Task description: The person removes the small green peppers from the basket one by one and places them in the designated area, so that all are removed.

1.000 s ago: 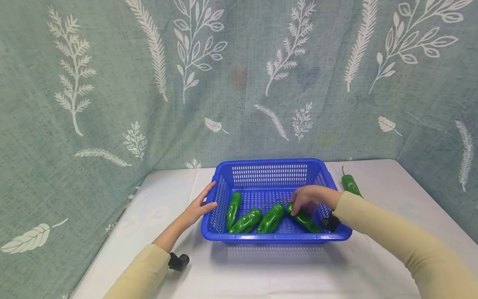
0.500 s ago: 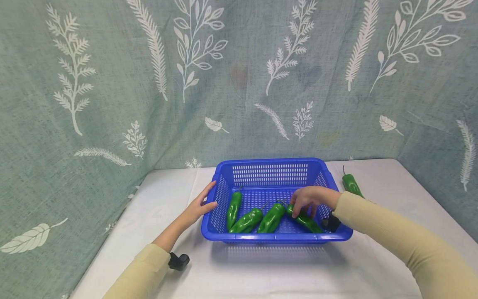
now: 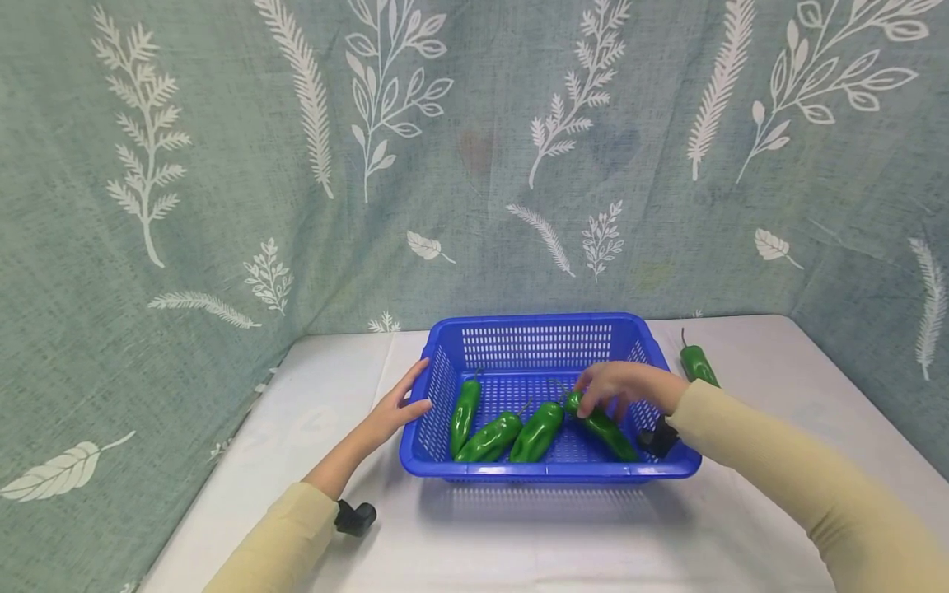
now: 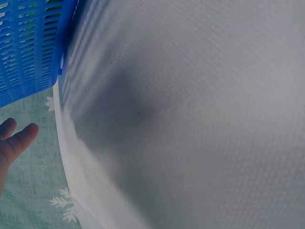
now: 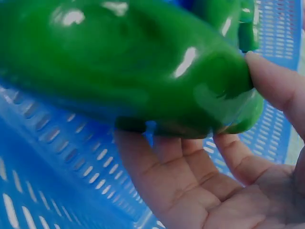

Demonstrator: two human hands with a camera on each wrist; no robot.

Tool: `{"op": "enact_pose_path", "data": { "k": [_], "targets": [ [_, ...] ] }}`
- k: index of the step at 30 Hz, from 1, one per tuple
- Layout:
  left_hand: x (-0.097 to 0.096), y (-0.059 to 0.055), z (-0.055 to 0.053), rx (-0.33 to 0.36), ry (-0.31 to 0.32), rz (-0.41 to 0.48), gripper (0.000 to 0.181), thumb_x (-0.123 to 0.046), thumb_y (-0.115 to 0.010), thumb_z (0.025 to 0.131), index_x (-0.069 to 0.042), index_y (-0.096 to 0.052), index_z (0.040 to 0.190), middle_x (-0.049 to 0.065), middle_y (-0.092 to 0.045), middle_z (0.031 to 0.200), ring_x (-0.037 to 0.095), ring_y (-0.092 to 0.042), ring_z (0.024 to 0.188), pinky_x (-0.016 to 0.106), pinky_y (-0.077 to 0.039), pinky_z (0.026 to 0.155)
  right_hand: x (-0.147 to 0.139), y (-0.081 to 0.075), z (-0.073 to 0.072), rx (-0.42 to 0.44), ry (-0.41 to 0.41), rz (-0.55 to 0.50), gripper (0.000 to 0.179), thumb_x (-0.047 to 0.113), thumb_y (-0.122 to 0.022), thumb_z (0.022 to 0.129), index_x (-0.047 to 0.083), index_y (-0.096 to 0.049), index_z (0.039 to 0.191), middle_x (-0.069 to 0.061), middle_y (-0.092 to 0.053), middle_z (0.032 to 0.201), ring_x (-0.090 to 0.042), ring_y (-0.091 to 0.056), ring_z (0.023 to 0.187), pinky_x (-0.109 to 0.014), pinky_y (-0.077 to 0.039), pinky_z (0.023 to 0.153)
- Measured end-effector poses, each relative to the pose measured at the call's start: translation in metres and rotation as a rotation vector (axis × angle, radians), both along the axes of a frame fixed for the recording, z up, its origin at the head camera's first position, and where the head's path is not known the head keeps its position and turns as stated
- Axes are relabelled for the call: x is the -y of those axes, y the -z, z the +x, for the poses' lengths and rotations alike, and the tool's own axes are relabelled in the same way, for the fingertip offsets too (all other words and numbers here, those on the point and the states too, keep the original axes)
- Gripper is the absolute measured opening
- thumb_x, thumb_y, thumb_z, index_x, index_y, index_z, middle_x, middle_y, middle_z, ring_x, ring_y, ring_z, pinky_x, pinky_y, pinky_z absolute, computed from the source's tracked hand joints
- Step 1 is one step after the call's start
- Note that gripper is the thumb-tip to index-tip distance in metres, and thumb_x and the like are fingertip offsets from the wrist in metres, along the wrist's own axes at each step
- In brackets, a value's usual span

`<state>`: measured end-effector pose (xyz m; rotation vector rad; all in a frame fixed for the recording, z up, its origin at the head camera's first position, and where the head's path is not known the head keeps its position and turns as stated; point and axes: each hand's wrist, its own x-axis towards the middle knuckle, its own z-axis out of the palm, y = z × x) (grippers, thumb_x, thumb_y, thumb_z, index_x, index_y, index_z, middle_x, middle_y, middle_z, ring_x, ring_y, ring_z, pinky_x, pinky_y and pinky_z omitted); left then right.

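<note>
A blue plastic basket (image 3: 549, 469) with slotted walls stands on the table. Inside it, my right hand (image 3: 619, 385) grips the stem end of a green pepper (image 3: 610, 430). In the right wrist view the thumb (image 5: 276, 86) lies on one side of that pepper (image 5: 119, 62), the fingers (image 5: 167, 181) under the other. Beside it in the basket lie several more green peppers, among them a plump one (image 3: 537, 432), another (image 3: 491, 437) and a slim one (image 3: 465, 418). My left hand (image 3: 393, 409) is at the basket's left rim, fingers extended and thumb spread.
Right of the basket, another green pepper (image 3: 698, 365) lies on the white tablecloth (image 3: 474, 543), partly hidden by the right sleeve. A green curtain (image 3: 482, 165) with white leaf prints rises behind the table and along both sides. Black wrist cameras (image 3: 356, 519) sit on both wrists.
My right hand has risen slightly, tilting up the stem end of the pepper it grips. The left hand and the basket stay in place.
</note>
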<state>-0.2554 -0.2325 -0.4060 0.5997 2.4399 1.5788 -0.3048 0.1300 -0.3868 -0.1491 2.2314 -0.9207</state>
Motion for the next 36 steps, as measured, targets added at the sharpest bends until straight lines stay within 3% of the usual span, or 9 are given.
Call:
{"op": "enact_pose_path", "data": {
  "k": [3,10,14,22,30,36],
  "targets": [
    [-0.002,-0.004,0.003,-0.008,0.007,0.002,0.067,-0.010,-0.047,0.091,-0.003,-0.010,0.146,0.029,-0.012,0.148,0.051,-0.030,0.126,0.056,-0.037,0.096,-0.001,-0.003,-0.001,-0.001,0.006,-0.050,0.064,0.007,-0.071,0.071,-0.002,-0.044,0.128,-0.021,-0.053,0.117,-0.038,-0.053,0.106,-0.045,-0.054,0.070],
    [0.007,0.018,-0.011,-0.011,0.005,0.013,0.068,-0.018,-0.050,0.092,-0.014,-0.012,0.148,0.022,-0.012,0.150,0.047,-0.031,0.128,0.054,-0.038,0.097,-0.006,-0.009,-0.003,-0.008,0.020,-0.165,0.063,0.005,-0.070,0.071,-0.004,-0.044,0.128,-0.021,-0.052,0.119,-0.036,-0.054,0.105,-0.045,-0.054,0.071],
    [0.009,0.022,-0.013,-0.017,-0.003,0.005,0.069,-0.021,-0.051,0.091,-0.016,-0.012,0.148,0.021,-0.012,0.151,0.046,-0.031,0.128,0.053,-0.038,0.097,-0.009,-0.014,-0.002,-0.002,0.025,-0.227,0.062,0.005,-0.068,0.074,-0.005,-0.043,0.129,-0.021,-0.054,0.118,-0.036,-0.054,0.107,-0.046,-0.053,0.074],
    [0.001,0.001,0.000,-0.016,0.014,0.015,0.070,-0.018,-0.050,0.091,-0.004,-0.010,0.147,0.029,-0.011,0.148,0.052,-0.029,0.126,0.056,-0.037,0.096,-0.020,-0.028,-0.001,-0.056,0.024,-0.307,0.063,0.010,-0.067,0.077,-0.006,-0.039,0.131,-0.022,-0.050,0.121,-0.029,-0.057,0.102,-0.046,-0.052,0.078],
    [0.006,0.016,-0.011,0.014,-0.013,-0.009,0.068,-0.018,-0.049,0.092,-0.015,-0.011,0.148,0.021,-0.010,0.151,0.048,-0.028,0.129,0.055,-0.034,0.099,-0.030,-0.040,0.003,-0.205,0.013,-0.439,0.061,0.015,-0.066,0.080,-0.003,-0.038,0.132,-0.017,-0.052,0.114,-0.020,-0.058,0.091,-0.037,-0.051,0.075],
    [0.000,0.000,0.001,0.004,-0.001,0.007,0.069,-0.016,-0.049,0.091,-0.005,-0.010,0.147,0.027,-0.010,0.149,0.052,-0.027,0.127,0.057,-0.034,0.098,-0.040,-0.048,0.006,-0.251,0.063,-0.518,0.063,0.012,-0.064,0.082,-0.003,-0.033,0.135,-0.016,-0.050,0.116,-0.016,-0.058,0.091,-0.035,-0.050,0.075]
  ]
}}
